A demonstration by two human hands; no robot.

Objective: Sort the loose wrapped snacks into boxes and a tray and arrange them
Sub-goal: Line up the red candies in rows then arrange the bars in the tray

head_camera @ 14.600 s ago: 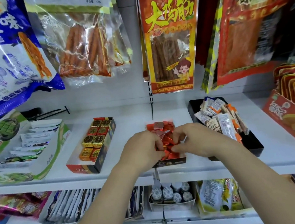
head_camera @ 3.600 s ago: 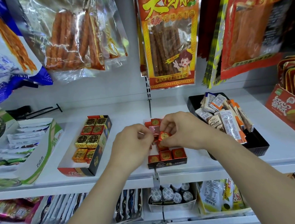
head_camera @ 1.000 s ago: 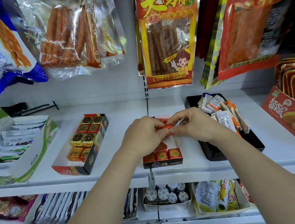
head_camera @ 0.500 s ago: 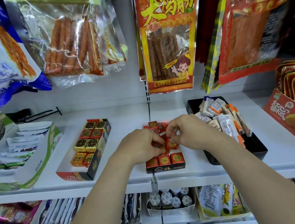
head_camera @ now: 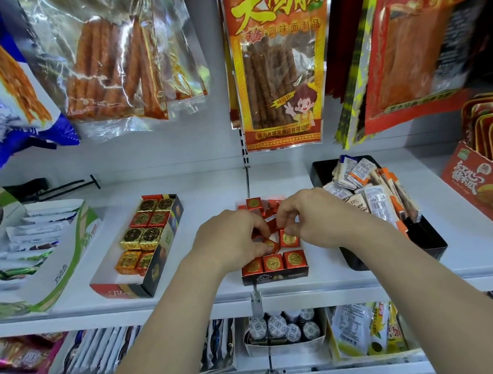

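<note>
Both hands work over the middle box (head_camera: pixel 276 276), fingers curled. Left hand (head_camera: pixel 229 241) pinches one of the red cubes (head_camera: pixel 273 263) in the second row; right hand (head_camera: pixel 310 220) pinches another just behind. The cubes look light, stiff and slick in foil, so take them by opposite sides with the fingertips. Front three sit square, loose ones are heaped at the back. Fit is tight: neighbours and box walls crowd the fingers. Black tray (head_camera: pixel 429 240) of wafers (head_camera: pixel 373 197) sits just beside the right wrist. Left box (head_camera: pixel 120 288) is apart. Bags (head_camera: pixel 277 66) hang above.

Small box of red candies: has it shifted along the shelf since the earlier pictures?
No. The small box still sits with its front left part just above the clip on the shelf edge, as before.
</note>
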